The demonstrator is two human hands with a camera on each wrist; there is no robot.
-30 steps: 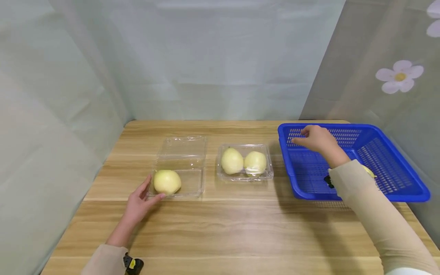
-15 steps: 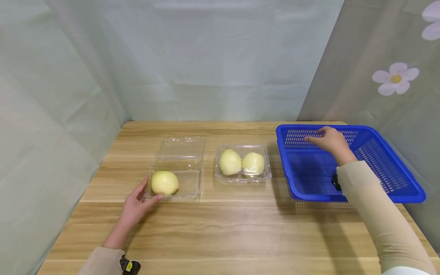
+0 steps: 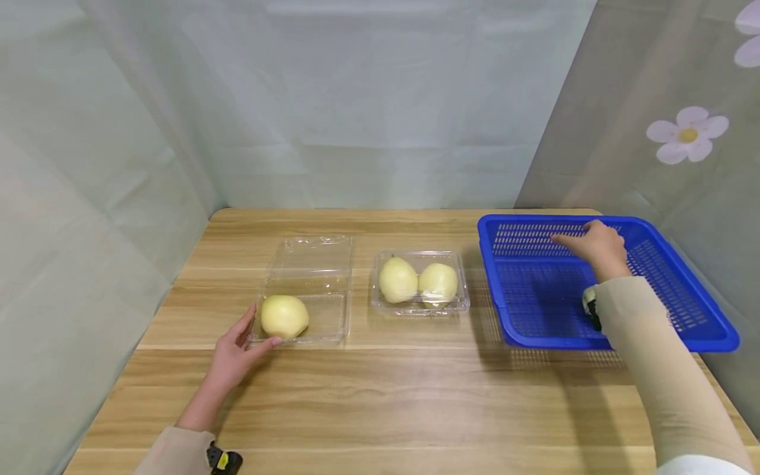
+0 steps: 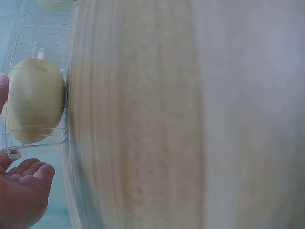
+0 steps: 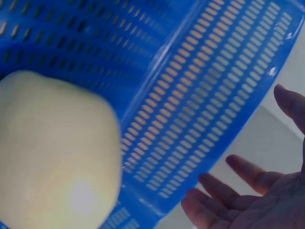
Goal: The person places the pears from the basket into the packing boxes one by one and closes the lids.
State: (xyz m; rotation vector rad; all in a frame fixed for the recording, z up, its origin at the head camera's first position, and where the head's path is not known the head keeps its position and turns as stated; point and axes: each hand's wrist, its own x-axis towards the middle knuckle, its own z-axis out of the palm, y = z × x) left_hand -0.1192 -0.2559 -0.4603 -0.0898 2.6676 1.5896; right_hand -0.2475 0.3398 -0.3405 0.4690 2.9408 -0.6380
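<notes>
In the head view, my left hand [image 3: 231, 359] grips the near left corner of a clear plastic clamshell box [image 3: 326, 320]. The thumb touches the front wall and the fingers lie along the left side. A pale yellow pear [image 3: 285, 316] sits in the left half of this box, its lid folded back. My right hand [image 3: 596, 247] is over the blue basket [image 3: 493, 284], fingers spread and holding nothing. Below that wrist lies another pear [image 5: 57, 152], large in the right wrist view but mostly hidden by the sleeve in the head view.
A second clear box [image 3: 463, 303] with two pears [image 3: 399, 280] stands between the open box and the basket, its lid apparently down. All stand on a wooden table [image 3: 356, 409]. Curtains [image 3: 368, 119] hang behind and at both sides.
My right hand has moved to the right over the basket, fingers still parted. The left hand, the boxes and their pears keep their places; the view has shifted slightly.
</notes>
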